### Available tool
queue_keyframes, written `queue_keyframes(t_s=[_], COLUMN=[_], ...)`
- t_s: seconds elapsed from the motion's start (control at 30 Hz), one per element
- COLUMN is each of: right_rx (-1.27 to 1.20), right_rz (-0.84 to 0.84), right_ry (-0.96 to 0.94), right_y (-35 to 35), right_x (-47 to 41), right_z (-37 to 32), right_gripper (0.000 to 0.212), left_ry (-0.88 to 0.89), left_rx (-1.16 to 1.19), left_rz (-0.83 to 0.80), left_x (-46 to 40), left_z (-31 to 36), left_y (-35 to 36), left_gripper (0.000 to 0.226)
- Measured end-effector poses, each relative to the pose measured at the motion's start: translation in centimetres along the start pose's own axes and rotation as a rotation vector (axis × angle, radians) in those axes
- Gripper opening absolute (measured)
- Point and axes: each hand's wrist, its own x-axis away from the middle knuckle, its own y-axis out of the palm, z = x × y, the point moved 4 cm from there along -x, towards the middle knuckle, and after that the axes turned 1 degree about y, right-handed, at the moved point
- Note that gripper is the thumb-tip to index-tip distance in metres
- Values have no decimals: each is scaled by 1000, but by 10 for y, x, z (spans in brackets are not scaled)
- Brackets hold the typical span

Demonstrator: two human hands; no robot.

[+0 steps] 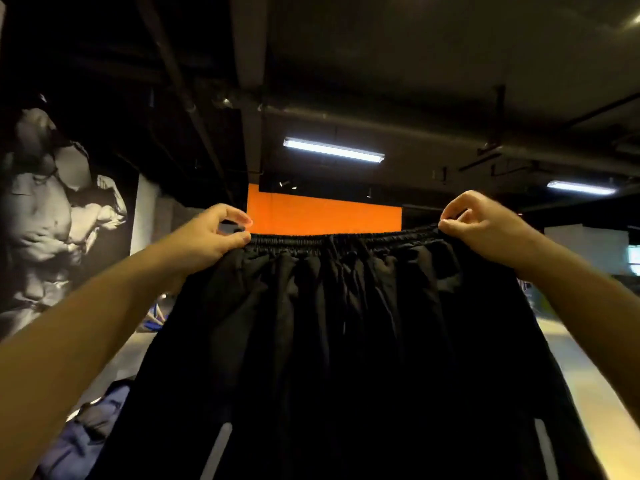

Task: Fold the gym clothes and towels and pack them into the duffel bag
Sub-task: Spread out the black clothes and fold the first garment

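Note:
I hold a pair of black gym shorts up in the air in front of me, stretched wide by the elastic waistband. My left hand pinches the waistband's left end between thumb and fingers. My right hand pinches its right end the same way. The shorts hang straight down, with a grey stripe low on each side. They fill the lower middle of the view and hide whatever lies behind and below them.
A blue-purple fabric item, perhaps a bag or clothing, lies at the lower left. A pale floor shows at the right. A large poster covers the left wall, an orange wall panel stands far ahead.

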Motion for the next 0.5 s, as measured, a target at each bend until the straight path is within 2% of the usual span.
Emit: queue_keyframes(t_s=[0.13,0.2,0.3,0.33,0.4,0.5], right_rx=[231,314,440,469,515,511], right_rz=[-340,-472,-630,-666,-675,-476], right_ry=[140,192,316,348,349,280], right_y=[90,154,242,263,287,297], right_x=[42,90,187,215,248,241], right_z=[61,106,170,183,199,217], right_gripper=[15,15,16,25,41,39], left_ry=[-177,-255,-423,-471,-421,-98], left_rx=[-266,-405,-565,-600,-688,-799], left_rz=[-310,-384,-473,-492,-435,-275], left_x=[40,85,169,191,210,195], left_z=[-104,-172,-251,-266,-281,-293], left_y=[61,101,161,177,197,207], left_gripper=[17,20,6,5,7,7])
